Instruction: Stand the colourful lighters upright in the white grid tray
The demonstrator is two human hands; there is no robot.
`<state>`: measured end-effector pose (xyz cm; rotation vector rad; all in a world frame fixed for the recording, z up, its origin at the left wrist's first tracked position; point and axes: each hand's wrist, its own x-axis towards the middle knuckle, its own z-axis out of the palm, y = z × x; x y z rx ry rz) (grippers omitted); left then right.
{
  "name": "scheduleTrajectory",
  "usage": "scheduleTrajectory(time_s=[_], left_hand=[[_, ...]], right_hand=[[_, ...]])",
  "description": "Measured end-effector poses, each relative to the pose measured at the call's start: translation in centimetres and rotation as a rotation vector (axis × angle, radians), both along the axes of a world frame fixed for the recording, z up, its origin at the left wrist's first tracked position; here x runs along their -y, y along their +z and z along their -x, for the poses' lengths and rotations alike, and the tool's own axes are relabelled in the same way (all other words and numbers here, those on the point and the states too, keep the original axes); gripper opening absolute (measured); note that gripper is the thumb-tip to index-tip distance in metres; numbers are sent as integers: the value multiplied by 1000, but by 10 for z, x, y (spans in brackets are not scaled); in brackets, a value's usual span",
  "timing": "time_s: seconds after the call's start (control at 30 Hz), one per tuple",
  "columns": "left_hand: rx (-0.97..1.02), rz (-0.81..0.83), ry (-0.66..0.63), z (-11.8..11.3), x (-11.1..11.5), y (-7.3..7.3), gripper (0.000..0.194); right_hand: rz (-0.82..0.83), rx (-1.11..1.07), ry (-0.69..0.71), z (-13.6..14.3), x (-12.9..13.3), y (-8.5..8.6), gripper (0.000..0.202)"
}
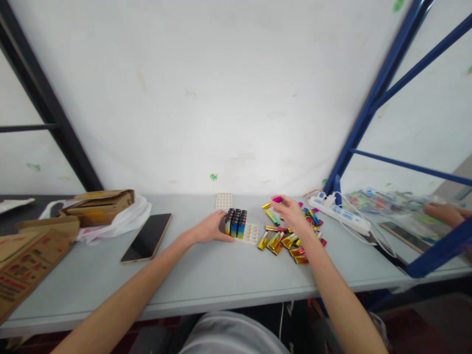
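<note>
My left hand [211, 227] curves round the left side of a block of lighters [236, 223] with black tops and blue-yellow bodies. They stand upright in rows in a white tray with round holes [251, 233], whose right part shows bare holes. Over a loose pile of shiny gold, red and green metallic lighter sleeves [282, 241], my right hand [292, 215] pinches a magenta sleeve [277, 199] between thumb and fingers. A gold piece [266, 206] and a green piece [273, 218] lie just left of that hand.
Behind the lighters lies a second holed tray [223, 200]. A phone [147, 238], a white plastic bag [127, 219] and cardboard boxes [105, 209] are on the left. On the right are a power strip [342, 216], a blue post [368, 108] and another person's hand [444, 214].
</note>
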<state>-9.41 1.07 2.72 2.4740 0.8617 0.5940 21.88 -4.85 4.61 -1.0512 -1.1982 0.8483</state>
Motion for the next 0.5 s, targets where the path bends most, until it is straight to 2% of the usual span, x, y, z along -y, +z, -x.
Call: scheduleTrajectory(time_s=[0.1,0.17,0.37,0.5], left_hand=[[-13,18,-17,4,-2,0,75],[-13,42,-11,5,-2,0,76],[-7,85,-10,4,-1,-1,75],[-3,86,-12,4,1,0,75]], right_hand=[[17,-294,99,14,-1,-1,37],[44,-370,131,23,0,-1,38],[91,-315,287,45,7,-1,45],[176,-283,313,49,4,-4,52]])
